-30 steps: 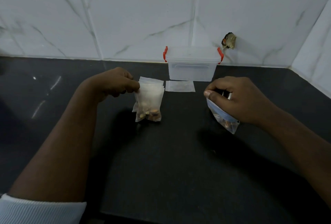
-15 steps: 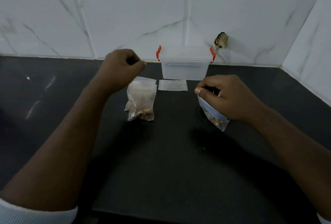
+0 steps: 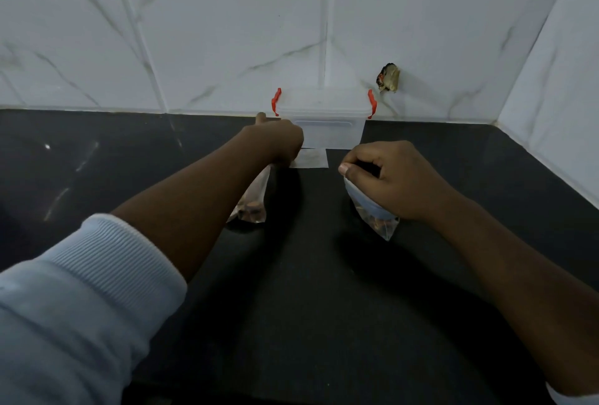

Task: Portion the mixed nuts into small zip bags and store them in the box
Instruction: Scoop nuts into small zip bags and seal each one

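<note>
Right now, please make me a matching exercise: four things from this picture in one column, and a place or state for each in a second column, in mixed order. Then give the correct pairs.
Things
1. box
2. flat bag
3. right hand
4. left hand

Places or states
A. grips a bag of nuts
B. stands against the tiled wall
C. reaches forward to the left edge of the flat bag
D. lies on the counter, just in front of the box

Pairs: 1-B, 2-D, 3-A, 4-C
</note>
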